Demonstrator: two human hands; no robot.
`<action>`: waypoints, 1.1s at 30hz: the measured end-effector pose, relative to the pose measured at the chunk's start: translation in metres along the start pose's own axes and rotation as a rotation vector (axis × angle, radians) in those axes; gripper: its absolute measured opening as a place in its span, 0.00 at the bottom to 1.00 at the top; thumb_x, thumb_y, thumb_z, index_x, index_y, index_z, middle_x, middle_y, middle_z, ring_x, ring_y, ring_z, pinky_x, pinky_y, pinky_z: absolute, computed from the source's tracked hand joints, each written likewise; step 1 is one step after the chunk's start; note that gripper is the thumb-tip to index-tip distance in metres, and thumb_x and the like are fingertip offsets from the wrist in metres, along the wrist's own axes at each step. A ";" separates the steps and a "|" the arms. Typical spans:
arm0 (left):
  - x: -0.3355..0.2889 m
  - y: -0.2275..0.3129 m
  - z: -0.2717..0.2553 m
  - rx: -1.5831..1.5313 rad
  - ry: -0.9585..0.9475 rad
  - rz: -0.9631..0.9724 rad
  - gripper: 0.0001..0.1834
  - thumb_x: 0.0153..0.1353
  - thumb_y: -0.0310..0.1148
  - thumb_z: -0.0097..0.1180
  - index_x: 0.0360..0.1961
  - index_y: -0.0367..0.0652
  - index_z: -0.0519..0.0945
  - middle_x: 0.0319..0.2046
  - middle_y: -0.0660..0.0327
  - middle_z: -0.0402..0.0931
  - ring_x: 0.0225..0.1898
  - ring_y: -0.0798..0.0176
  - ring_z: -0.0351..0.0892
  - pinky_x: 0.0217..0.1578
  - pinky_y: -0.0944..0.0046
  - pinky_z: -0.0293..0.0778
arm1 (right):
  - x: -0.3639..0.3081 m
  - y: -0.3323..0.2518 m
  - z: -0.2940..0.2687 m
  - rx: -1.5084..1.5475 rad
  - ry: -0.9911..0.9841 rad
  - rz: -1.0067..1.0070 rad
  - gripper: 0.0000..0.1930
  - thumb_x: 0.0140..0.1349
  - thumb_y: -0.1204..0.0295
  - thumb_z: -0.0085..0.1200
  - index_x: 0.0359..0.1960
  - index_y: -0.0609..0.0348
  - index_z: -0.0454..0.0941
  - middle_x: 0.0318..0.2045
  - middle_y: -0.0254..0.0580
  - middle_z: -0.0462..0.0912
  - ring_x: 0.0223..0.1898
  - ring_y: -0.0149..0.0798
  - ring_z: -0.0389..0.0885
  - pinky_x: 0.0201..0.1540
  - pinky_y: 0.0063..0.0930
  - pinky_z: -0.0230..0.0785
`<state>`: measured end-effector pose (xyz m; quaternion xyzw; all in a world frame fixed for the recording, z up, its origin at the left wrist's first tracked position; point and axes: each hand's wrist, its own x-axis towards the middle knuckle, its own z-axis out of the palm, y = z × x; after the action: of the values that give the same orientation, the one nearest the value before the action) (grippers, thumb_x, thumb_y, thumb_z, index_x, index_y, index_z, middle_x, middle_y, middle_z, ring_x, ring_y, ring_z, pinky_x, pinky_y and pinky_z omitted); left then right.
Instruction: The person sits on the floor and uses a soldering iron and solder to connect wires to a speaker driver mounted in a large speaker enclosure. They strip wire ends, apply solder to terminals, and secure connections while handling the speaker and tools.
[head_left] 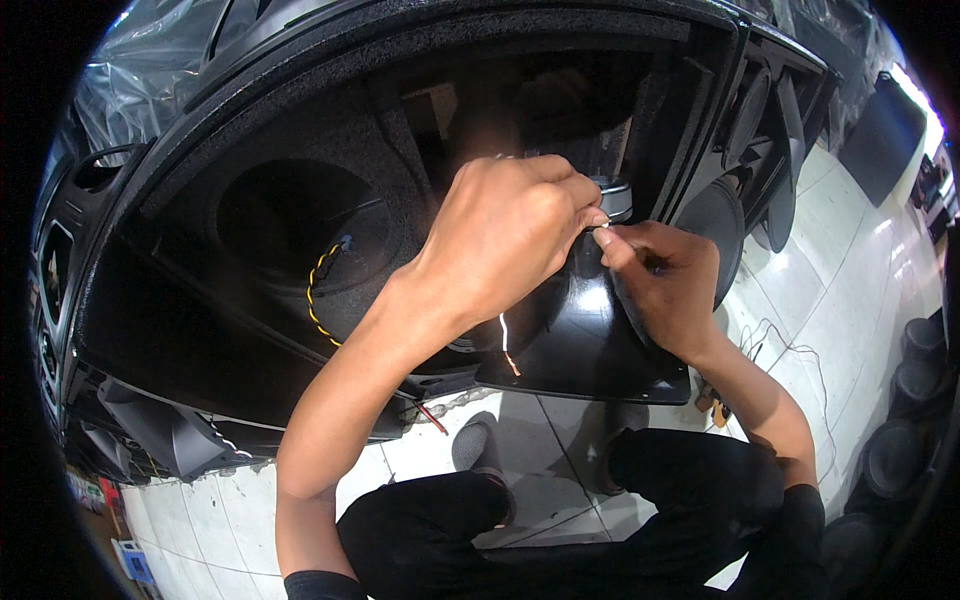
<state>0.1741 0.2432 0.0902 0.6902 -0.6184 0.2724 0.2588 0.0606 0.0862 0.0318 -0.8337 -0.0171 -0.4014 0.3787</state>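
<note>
My left hand [515,215] reaches across a black horn-shaped part, its thumb and fingers pinched together. Facing it from the right, my right hand [665,280] pinches too, and the two sets of fingertips meet at a tiny pale bit that looks like a wire end. Below my left palm hangs a white wire [504,330] with bare copper strands at its tip; its upper run is hidden by the hand. Just behind the fingertips sits a silver and black round driver [618,200]. All this is at the open front of a large black speaker cabinet [330,110].
A twisted yellow and black wire [313,300] comes out of a round opening on the left. Beneath my hands a glossy black panel [600,370] juts toward my knees. More black speaker parts [895,455] stand on the white tiled floor [790,290] at right. Clear plastic sheeting [145,80] lies behind.
</note>
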 end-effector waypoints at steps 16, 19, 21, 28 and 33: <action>-0.003 0.002 0.001 0.048 0.040 0.028 0.05 0.54 0.26 0.65 0.31 0.37 0.86 0.30 0.57 0.84 0.29 0.57 0.85 0.29 0.62 0.80 | 0.006 -0.011 0.003 -0.769 -0.057 -0.621 0.10 0.54 0.73 0.59 0.34 0.67 0.76 0.22 0.40 0.75 0.21 0.33 0.77 0.20 0.25 0.73; -0.002 0.002 0.001 0.032 0.028 0.028 0.05 0.54 0.26 0.65 0.31 0.37 0.86 0.30 0.56 0.83 0.29 0.57 0.85 0.29 0.62 0.80 | -0.003 -0.006 -0.010 -0.352 -0.090 -0.291 0.11 0.61 0.68 0.59 0.36 0.65 0.81 0.21 0.40 0.78 0.20 0.30 0.76 0.21 0.24 0.71; -0.004 0.001 0.002 0.024 0.035 0.030 0.05 0.52 0.25 0.65 0.31 0.37 0.86 0.29 0.55 0.82 0.29 0.56 0.85 0.30 0.61 0.80 | -0.009 -0.013 -0.016 0.024 -0.195 0.164 0.13 0.65 0.64 0.59 0.39 0.63 0.83 0.21 0.38 0.81 0.19 0.28 0.76 0.21 0.23 0.70; -0.004 0.002 0.002 0.042 0.044 0.029 0.05 0.51 0.24 0.66 0.31 0.36 0.85 0.29 0.55 0.82 0.29 0.56 0.85 0.30 0.62 0.80 | 0.003 -0.011 -0.013 0.857 -0.302 0.853 0.14 0.67 0.64 0.58 0.42 0.64 0.84 0.25 0.34 0.83 0.19 0.22 0.71 0.20 0.17 0.60; -0.004 0.003 0.002 0.034 0.043 0.012 0.05 0.53 0.25 0.66 0.32 0.36 0.86 0.31 0.55 0.83 0.29 0.56 0.85 0.30 0.63 0.80 | 0.005 -0.009 -0.008 1.018 -0.174 0.924 0.09 0.65 0.68 0.60 0.39 0.62 0.83 0.31 0.34 0.86 0.16 0.16 0.65 0.14 0.11 0.53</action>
<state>0.1712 0.2443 0.0859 0.6847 -0.6123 0.2990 0.2587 0.0557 0.0859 0.0437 -0.5032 0.1232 -0.0729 0.8522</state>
